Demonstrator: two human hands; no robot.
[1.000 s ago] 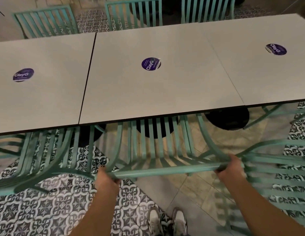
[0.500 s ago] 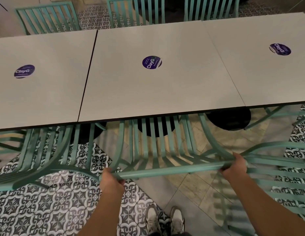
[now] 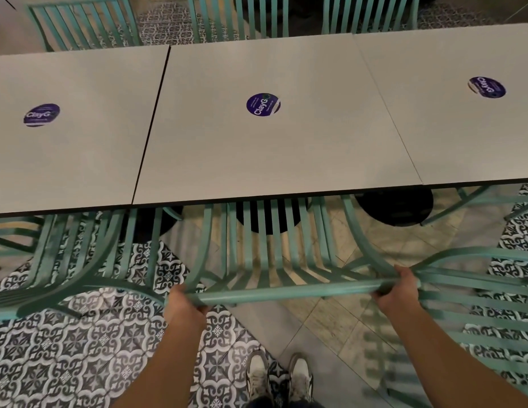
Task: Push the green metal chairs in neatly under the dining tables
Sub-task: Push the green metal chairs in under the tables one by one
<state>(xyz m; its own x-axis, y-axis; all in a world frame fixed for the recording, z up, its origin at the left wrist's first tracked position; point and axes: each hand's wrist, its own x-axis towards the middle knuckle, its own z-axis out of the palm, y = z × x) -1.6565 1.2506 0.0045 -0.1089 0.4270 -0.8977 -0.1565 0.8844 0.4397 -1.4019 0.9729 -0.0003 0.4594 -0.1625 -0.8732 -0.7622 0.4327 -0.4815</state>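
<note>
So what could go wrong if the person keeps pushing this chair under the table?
The right hand grips the chair rail right beside the neighbouring chair, whose slats nearly touch it; fingers may get pinched. The chair's curved arms could also catch the table edge. The shoes stand close behind, so toes may be bumped if it slides back.

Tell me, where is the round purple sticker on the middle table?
In the head view, the round purple sticker sits near the centre of the middle grey square table, straight beyond the green metal chair that both hands hold by its top rail.
</note>
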